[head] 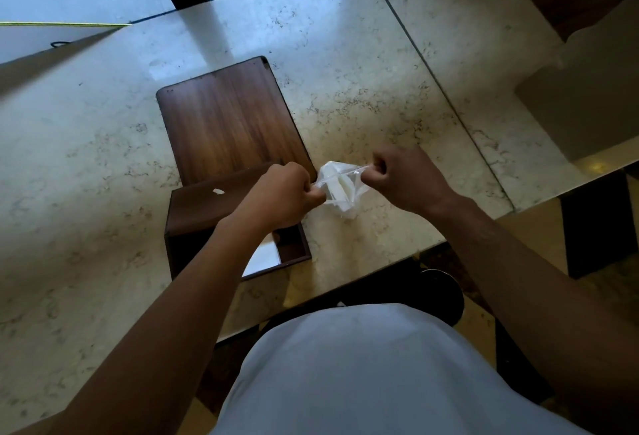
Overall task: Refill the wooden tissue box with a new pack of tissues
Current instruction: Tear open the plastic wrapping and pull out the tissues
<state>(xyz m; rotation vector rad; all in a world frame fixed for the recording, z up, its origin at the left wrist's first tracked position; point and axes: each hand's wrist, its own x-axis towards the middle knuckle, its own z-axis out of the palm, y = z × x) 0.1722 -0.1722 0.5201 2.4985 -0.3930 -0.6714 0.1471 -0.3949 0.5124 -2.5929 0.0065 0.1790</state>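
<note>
Clear plastic pack of white tissues (340, 189) held above the pale marble tabletop (363, 65), just right of the dark wooden tissue box (193, 220). Left hand (281, 194) and right hand (403, 177) both fisted on the wrapper, stretched between them. Pack's long axis not discernible. Flat wooden lid panel (228, 120) lies behind the box, long axis running away from the person.

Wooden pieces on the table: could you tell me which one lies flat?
The wooden panel farther from the person lies flat; the wooden box stands hollow, open.
</note>
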